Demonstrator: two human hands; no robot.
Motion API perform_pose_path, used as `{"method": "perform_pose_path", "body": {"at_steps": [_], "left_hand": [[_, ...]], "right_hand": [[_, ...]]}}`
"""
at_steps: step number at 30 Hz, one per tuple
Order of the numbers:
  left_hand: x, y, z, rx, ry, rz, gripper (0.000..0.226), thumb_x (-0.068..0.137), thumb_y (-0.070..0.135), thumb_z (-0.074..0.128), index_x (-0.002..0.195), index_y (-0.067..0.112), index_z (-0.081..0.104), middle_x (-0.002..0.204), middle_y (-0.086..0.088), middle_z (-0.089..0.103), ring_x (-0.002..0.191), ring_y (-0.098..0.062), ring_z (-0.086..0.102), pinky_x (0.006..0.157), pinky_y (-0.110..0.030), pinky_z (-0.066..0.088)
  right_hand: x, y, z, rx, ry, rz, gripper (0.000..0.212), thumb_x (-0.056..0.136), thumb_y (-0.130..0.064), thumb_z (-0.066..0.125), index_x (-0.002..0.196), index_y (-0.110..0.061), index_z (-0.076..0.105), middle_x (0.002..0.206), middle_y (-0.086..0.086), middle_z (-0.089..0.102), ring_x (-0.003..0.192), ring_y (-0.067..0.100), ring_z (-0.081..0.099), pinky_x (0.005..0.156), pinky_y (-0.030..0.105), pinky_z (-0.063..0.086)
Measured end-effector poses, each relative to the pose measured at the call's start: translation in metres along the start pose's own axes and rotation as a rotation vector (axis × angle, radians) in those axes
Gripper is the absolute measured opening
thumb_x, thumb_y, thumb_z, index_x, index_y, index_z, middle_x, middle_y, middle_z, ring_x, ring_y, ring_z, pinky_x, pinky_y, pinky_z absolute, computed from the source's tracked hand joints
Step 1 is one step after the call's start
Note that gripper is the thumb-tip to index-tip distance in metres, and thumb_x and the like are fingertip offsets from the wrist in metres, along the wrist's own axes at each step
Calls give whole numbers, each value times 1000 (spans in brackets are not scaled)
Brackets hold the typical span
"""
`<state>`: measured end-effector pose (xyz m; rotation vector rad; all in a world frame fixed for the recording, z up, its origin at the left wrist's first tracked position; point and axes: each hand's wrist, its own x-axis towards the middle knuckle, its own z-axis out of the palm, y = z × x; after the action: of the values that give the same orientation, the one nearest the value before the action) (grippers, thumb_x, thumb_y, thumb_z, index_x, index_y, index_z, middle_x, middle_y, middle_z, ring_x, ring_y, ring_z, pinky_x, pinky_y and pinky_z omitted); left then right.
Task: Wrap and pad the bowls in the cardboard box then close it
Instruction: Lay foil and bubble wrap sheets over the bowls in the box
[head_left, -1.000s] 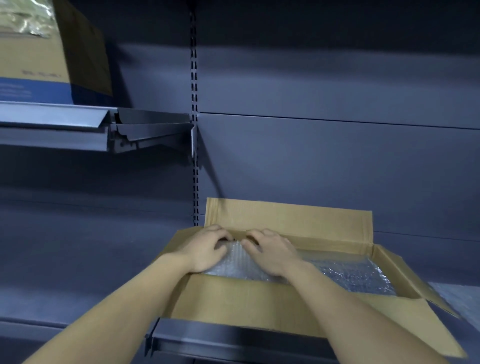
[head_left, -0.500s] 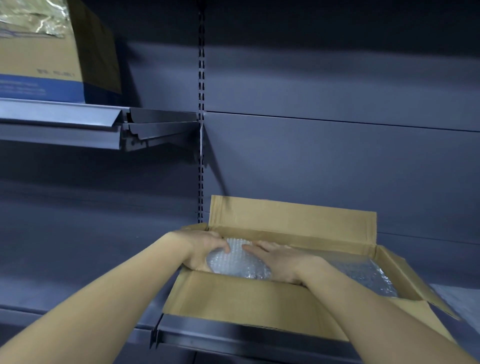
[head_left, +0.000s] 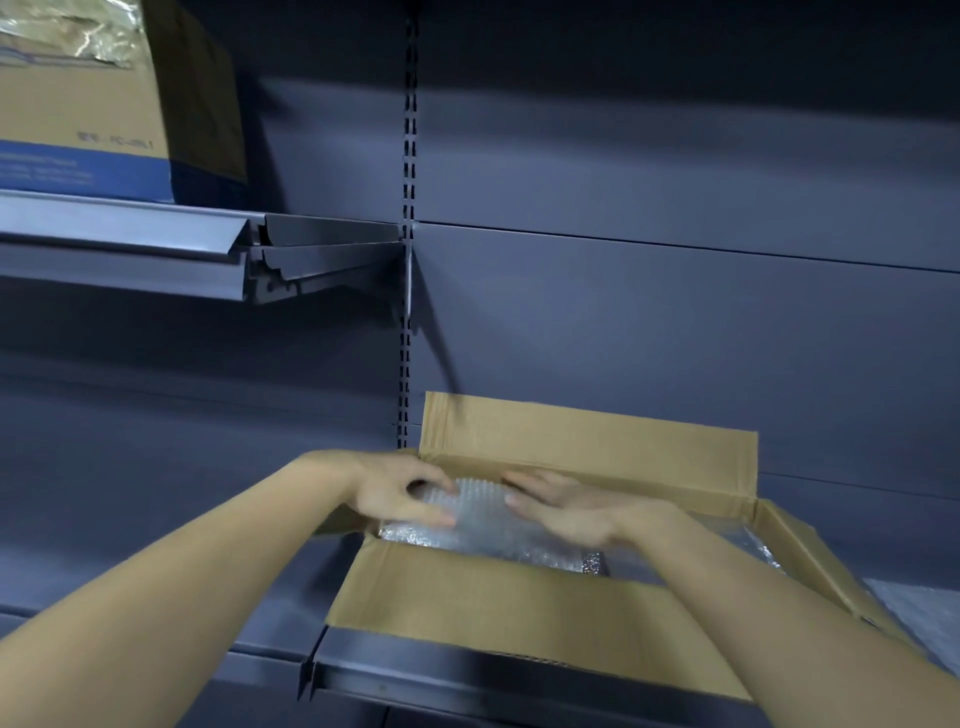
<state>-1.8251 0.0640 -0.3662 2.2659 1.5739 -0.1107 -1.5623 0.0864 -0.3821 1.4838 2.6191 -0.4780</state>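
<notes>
An open cardboard box stands on a dark shelf, its flaps folded outward. A bundle in bubble wrap sits at the box's left end, raised to about rim height. My left hand curls its fingers and thumb round the bundle's left side. My right hand lies with straight fingers against its right side and top. More bubble wrap lines the right part of the box. No bowl shows through the wrap.
The shelf's metal front edge runs under the box. A sheet of bubble wrap lies on the shelf at the right. Upper left, another shelf carries a brown and blue carton. A slotted upright runs down the back panel.
Both hands have lifted the wrapped bundle up toward the rim. My left hand has shifted to its left side, and my right hand's fingers have straightened across it.
</notes>
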Motion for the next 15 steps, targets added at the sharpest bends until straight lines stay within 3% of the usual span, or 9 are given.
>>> {"method": "perform_pose_path", "body": {"at_steps": [2,5,10,13,15], "left_hand": [[1,5,1,-81,194,-8,51,98,60,35,136,30,53,142,9,50,132,-14,44,110,-31,33],[5,19,12,33,416,-37,41,105,35,31,140,23,50,146,4,47,134,-17,42,109,-33,35],[19,40,41,26,215,-76,37,101,21,40,135,11,50,142,-12,46,124,-28,46,104,-36,39],[19,38,41,-44,121,-98,50,105,22,34,154,15,26,163,-6,17,149,-25,18,120,-36,19],[20,36,42,-38,43,-120,54,106,26,29,158,22,12,166,-1,-2,152,-24,-3,123,-39,5]], "right_hand": [[4,-2,-5,-16,82,-33,79,86,-79,13,154,-40,8,163,-14,6,150,10,6,122,37,8],[11,-14,2,-104,183,-48,62,101,-55,23,156,-28,13,163,-8,14,149,12,14,120,32,14],[25,-22,31,-66,104,-47,61,102,-52,23,156,-27,10,163,-1,12,149,19,11,119,41,17],[27,-20,36,-84,18,-15,66,98,-62,17,155,-35,-1,164,-4,-1,151,18,0,121,46,8],[29,-18,38,-105,-3,-9,67,97,-64,16,154,-36,-3,164,-3,-5,151,18,-4,121,46,4]]}}
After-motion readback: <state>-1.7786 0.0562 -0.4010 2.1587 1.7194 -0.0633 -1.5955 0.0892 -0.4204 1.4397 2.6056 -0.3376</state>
